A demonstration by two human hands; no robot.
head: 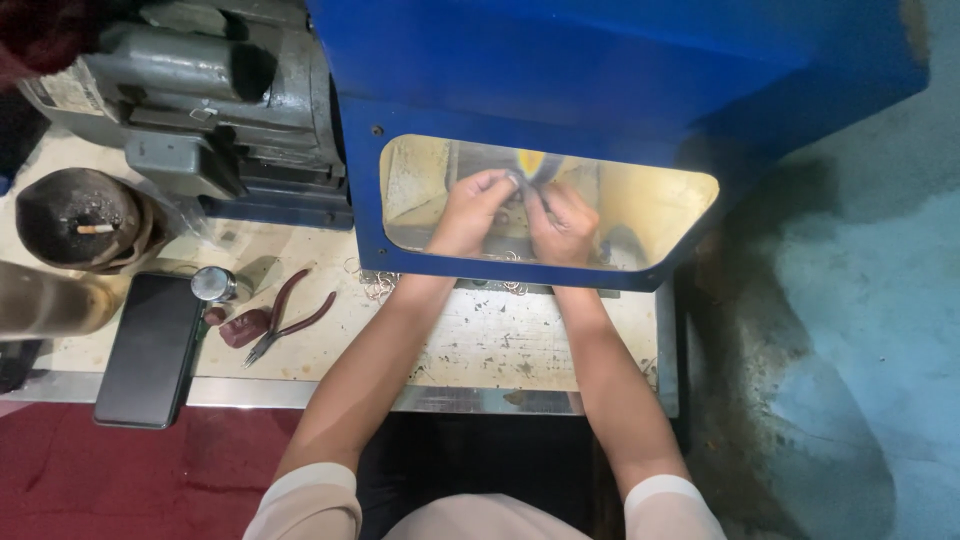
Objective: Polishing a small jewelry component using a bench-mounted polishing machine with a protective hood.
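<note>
Both my hands reach under a blue machine hood (560, 90) and show through its clear window (640, 200). My left hand (468, 210) and my right hand (562, 222) are close together, fingers pinched on a small metal ring-like piece (515, 180) held up near a yellowish wheel (535, 162). The piece is tiny and partly hidden by my fingers. Several thin wire rings (378, 285) lie on the worn bench top (480, 345) just below the window.
Red-handled pliers (285, 318) lie left of my left forearm. A dark phone (150, 350), a small round metal tin (213, 284) and a dark bowl (78, 218) with a cigarette sit at the left. A grey motor (210, 90) stands behind them.
</note>
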